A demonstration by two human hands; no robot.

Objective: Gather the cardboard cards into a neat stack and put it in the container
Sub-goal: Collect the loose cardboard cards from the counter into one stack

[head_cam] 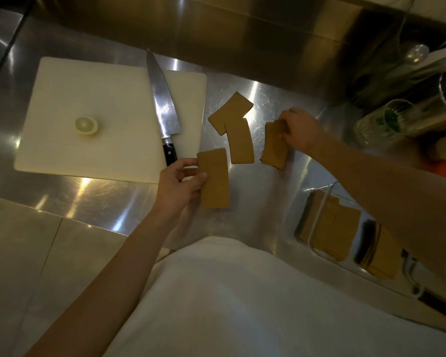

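- From the head view, we see our left hand [180, 181] pinching one cardboard card [214, 179] by its long edge, thumb on top and fingers underneath; we judge this grip is meant to lift it clear of the steel tabletop [101, 199].
- Our right hand [300, 131] is closed on the top end of a small pile of cards [274, 146], which stands tilted on the tabletop, probably so that more cards can be added to it.
- Two loose cards [233, 122] lie between the hands, overlapping and skewed, so the stack is not yet gathered.
- The clear container [317, 217] sits near our right forearm, at the tabletop's edge. It already holds cards [337, 233], lying flat in layers.
- The knife [164, 109] rests on the cutting board [88, 94], handle just beside our left hand, so we would keep our reach away from it.
- A pale round slice [86, 125] sits on the board, well apart from the cards.
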